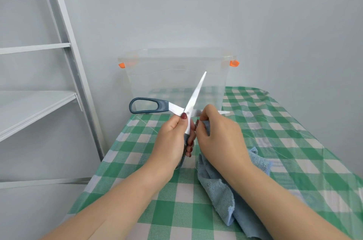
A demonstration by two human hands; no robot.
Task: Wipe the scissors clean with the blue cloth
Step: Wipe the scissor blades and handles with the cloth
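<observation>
The scissors (193, 98) gape open above the checked table (294, 141), left hand (172, 137) clamped round 1 handle, right hand (220, 133) pinching the blue cloth (222, 190) on a blade; if the blades swing shut, those fingers could get nipped

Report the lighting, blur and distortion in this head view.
Head view: soft, even light with faint shadows; wide-angle distortion tilts the shelf upright; the clear box nearly vanishes against the wall; the scissors are sharp, with slight blur at the blade beside the right hand gripping the blue cloth.

A clear box (157, 78) sits on a checked tablecloth (284, 141) beside white shelving (39, 106).
</observation>
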